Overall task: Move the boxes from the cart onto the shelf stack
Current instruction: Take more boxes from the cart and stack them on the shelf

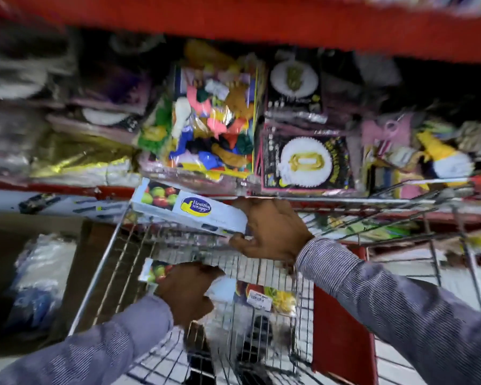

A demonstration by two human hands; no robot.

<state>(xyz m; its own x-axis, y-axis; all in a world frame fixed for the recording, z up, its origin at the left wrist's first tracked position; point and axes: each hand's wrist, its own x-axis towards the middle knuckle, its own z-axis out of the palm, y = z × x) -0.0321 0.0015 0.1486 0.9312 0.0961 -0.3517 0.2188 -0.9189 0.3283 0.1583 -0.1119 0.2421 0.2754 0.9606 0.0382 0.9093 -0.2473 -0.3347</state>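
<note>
The right hand (272,232) grips the end of a Healthy Wrapp box (189,209) above the wire cart (109,259); the left hand (186,293) clasps a second box (154,270) inside it.

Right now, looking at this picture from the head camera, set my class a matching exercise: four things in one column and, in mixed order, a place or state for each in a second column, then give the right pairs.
Column one:
1. Right hand
2. Left hand
3. Bag of coloured balloons
4. Wire cart

Column two:
A. Lying on the shelf behind the cart
B. Gripping the end of the raised box
C. Standing in front of the shelf, boxes inside
D. Down inside the cart on a lower box

Pairs: 1-B, 2-D, 3-A, 4-C
</note>
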